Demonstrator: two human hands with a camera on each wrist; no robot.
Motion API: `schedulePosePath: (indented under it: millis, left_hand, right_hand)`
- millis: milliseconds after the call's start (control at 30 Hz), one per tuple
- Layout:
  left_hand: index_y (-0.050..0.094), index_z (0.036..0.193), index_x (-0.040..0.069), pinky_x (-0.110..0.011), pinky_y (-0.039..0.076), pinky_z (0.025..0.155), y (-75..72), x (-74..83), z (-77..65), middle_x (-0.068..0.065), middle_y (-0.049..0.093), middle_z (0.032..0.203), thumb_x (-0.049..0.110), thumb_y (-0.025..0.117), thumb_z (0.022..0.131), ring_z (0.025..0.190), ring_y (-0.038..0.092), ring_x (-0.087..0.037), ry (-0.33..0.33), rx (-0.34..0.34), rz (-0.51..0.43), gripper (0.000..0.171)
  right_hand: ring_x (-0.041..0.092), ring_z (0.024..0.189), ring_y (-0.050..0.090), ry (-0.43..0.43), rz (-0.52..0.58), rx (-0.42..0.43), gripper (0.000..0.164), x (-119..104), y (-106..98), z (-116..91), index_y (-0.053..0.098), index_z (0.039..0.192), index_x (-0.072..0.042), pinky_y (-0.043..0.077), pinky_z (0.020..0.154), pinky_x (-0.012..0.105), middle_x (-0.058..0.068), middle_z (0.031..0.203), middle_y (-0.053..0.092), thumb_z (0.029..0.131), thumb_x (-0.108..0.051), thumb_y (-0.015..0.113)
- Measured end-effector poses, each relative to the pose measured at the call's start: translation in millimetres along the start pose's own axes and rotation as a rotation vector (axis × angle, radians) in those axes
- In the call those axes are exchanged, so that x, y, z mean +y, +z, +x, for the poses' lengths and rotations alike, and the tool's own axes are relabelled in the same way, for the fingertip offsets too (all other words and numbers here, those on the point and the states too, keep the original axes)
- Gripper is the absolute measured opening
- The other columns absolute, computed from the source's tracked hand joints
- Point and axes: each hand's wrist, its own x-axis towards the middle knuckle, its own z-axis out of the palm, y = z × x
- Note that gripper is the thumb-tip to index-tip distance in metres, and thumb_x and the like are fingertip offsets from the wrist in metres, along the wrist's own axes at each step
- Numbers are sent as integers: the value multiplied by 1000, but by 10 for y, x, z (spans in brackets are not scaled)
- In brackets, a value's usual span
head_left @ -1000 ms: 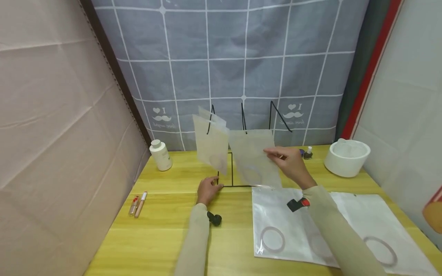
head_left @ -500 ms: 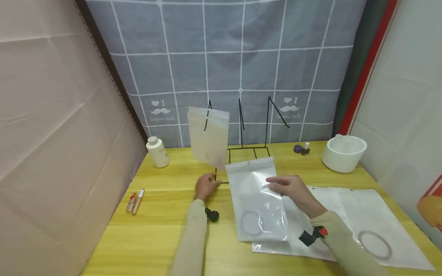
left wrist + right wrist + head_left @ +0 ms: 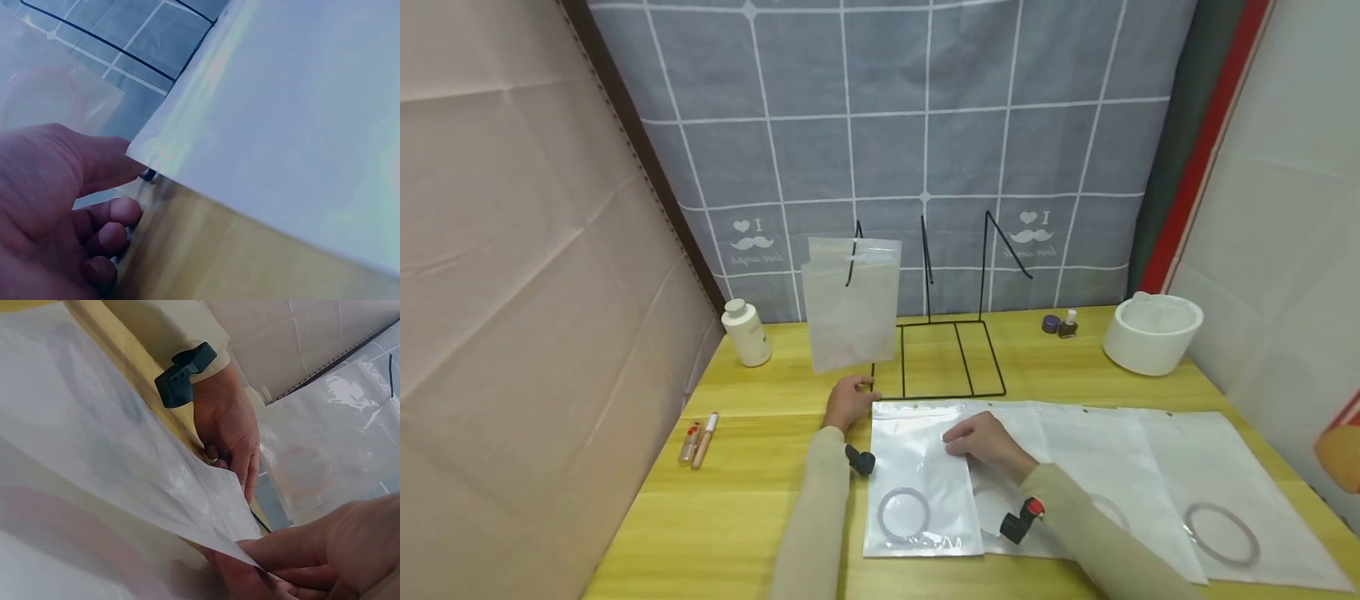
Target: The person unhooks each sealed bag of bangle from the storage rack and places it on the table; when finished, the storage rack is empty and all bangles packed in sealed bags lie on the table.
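Observation:
A clear-fronted white zip bag [image 3: 917,458] with a pale ring [image 3: 904,512] in it lies before the rack, overlapping other bags. My right hand [image 3: 988,440] pinches this bag; in the right wrist view the thumb [image 3: 300,540] is above its edge and fingers are beneath. Behind it stands a black wire display rack [image 3: 995,358] with upright hooks. My left hand [image 3: 847,404] holds the rack's front left corner, thumb and fingers at the wire in the left wrist view. Bags [image 3: 853,308] hang on the left hook; the middle and right hooks carry nothing.
More white ring bags [image 3: 1225,492] overlap along the right front. At the back right are a white pot [image 3: 1152,342], a small dark bottle [image 3: 1067,323] and a purple lid [image 3: 1050,323]. A white bottle [image 3: 747,337] and two lip gloss tubes [image 3: 703,440] stand or lie left.
My right hand has brought the bag from the middle hook down and left onto the table in front of the rack. The hanging bags have swung round. My left hand stays at the rack corner.

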Motion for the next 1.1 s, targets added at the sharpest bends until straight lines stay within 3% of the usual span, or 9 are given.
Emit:
schedulePosePath:
  millis: [233, 567, 767, 900, 1100]
  left_hand:
    - [70, 127, 7, -45, 52, 86, -20, 44, -43, -17, 68, 122, 18, 75, 91, 106, 64, -31, -11, -45, -38, 38]
    - [72, 123, 3, -43, 51, 85, -23, 113, -57, -16, 70, 116, 14, 75, 90, 100, 63, -29, -11, 5, -26, 34]
    - [72, 123, 3, -44, 52, 87, -14, 130, -46, -16, 70, 116, 13, 76, 90, 102, 63, -29, -16, 17, -32, 34]
    - [72, 123, 3, -44, 52, 89, -6, 123, -42, -17, 70, 118, 13, 76, 90, 104, 63, -30, -21, 16, -37, 35]
    - [72, 123, 3, -44, 52, 88, -15, 118, -31, -17, 69, 118, 13, 75, 90, 103, 63, -29, -12, 14, -28, 36]
  right_hand:
    - [13, 80, 64, 44, 21, 0, 12, -7, 26, -26, 80, 88, -3, 53, 69, 26, 8, 90, 75, 76, -4, 81]
    - [11, 66, 64, 24, 78, 13, 12, -79, 147, 63, 79, 90, -2, 53, 62, 25, 6, 83, 75, 78, -6, 80]
    - [12, 59, 57, -51, -32, 22, 21, -79, 95, 48, 80, 102, -9, 46, 56, 28, 4, 74, 67, 81, -13, 80]
    - [16, 67, 57, -30, -97, 57, 25, -24, -149, 89, 78, 109, -12, 45, 58, 30, 5, 80, 64, 86, -21, 78]
    - [25, 88, 62, -56, -194, 172, 33, 269, -804, 359, 74, 118, -5, 49, 70, 36, 14, 104, 70, 96, -28, 68]
